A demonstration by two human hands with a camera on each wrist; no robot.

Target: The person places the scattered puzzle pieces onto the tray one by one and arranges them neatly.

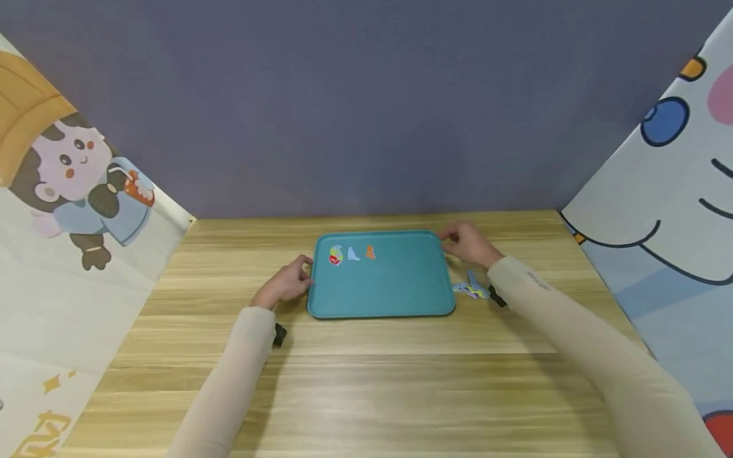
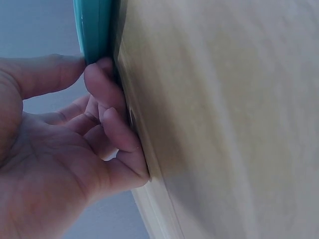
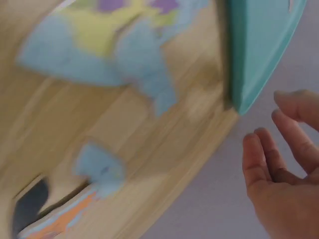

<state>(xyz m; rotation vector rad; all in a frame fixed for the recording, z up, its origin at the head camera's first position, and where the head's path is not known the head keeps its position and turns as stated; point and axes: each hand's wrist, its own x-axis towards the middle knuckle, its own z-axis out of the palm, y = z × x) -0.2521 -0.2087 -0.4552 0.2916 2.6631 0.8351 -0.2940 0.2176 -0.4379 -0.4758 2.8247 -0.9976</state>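
A teal rectangular tray [image 1: 382, 286] lies flat on the wooden table. My left hand [image 1: 291, 280] grips its left edge; in the left wrist view the thumb [image 2: 55, 74] is at the rim and curled fingers are low against the table side. By the tray's far right corner is my right hand [image 1: 466, 243], its fingers [image 3: 255, 157] loosely bent, holding nothing and a little apart from the rim. Inside the tray sit a multicoloured cut-out piece [image 1: 335, 256], a pale blue piece [image 1: 352, 254] and an orange piece [image 1: 370, 252].
Several flat printed pieces [image 1: 472, 287], blue, yellow and purple, lie loosely heaped just right of the tray. The table [image 1: 366, 381] extends in front. A grey-purple panel [image 1: 366, 108] stands behind, with cartoon-printed panels [image 1: 63, 267] at the sides.
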